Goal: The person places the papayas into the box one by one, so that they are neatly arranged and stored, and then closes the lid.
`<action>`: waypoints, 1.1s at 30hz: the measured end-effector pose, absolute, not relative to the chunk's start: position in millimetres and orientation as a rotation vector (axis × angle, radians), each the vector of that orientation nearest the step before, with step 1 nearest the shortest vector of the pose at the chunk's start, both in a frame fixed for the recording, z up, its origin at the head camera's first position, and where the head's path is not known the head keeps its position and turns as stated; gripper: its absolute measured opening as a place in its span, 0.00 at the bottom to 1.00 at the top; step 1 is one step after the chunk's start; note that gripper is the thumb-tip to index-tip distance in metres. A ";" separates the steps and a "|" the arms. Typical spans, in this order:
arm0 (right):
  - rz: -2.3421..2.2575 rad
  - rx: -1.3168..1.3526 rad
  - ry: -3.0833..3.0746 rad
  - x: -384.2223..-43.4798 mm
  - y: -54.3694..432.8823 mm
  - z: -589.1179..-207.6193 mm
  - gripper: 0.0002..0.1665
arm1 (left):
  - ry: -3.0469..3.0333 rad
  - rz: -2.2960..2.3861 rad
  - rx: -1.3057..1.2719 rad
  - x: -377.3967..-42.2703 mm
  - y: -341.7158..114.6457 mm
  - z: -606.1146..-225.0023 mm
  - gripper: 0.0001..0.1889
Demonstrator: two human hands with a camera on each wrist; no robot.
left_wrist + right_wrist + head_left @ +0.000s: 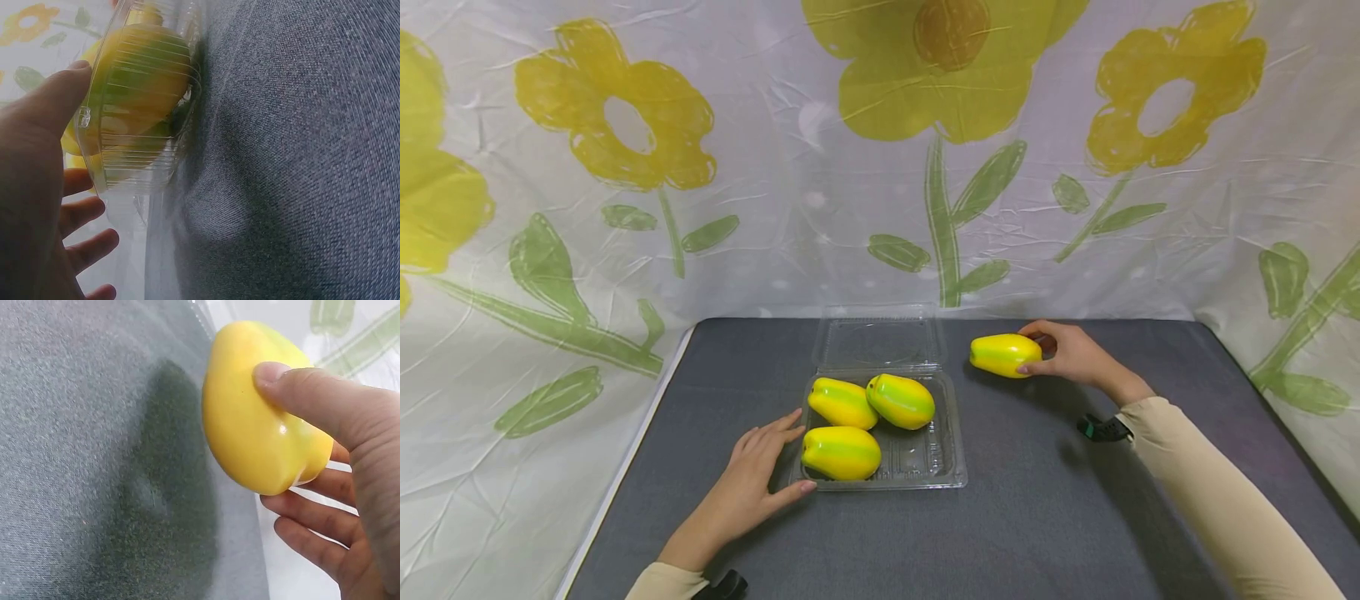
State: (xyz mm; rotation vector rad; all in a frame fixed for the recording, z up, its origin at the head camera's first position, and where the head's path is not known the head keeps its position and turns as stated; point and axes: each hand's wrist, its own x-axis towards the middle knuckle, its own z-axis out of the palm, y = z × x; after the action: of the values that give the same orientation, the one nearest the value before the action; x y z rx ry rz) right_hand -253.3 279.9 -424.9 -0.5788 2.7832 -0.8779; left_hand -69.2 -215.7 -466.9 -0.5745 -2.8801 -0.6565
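Gripped the yellow-green fruit (1000, 356) in the right hand (1067, 352), out to the right of the clear box (917, 457) and apart from it! Took hold toward one end, with the thumb pressed to one side and the fingers curled around the other, and, judging by the separate shadow (162, 481), held it above the grey counter (1037, 508). Looked smooth, glossy and stiff, with no dent beneath the thumb; seemed likely to be light, perhaps an imitation, and hardly fragile, but probably slippery over that rounded skin. Called for a hold around the thick middle, surely, with thumb and fingers opposed, rather than at an end! And across to the left hand (756, 479): spread loosely beside the box's left wall, with the thumb at the rim and nothing in its grasp. Counted three more fruits (856, 412) inside, with two toward the back and one at front left, and spotted the lid (880, 343) folded back behind.
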 end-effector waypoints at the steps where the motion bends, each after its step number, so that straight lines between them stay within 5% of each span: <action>1: -0.883 -0.586 2.778 -252.1 279.0 -424.2 0.45 | -2.879 -0.656 -0.576 -69.3 -215.7 -466.9 0.41; 33: -0.891 -0.764 2.801 -224.7 249.1 -412.5 0.43 | -2.893 -0.666 -0.559 -69.2 -215.9 -467.3 0.41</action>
State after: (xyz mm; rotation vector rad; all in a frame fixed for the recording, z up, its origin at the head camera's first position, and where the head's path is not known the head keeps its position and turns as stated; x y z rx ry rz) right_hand -224.7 249.1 -412.5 -0.7642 2.8009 -0.8909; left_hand -69.2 -215.9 -467.3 -0.5589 -2.8927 -0.6661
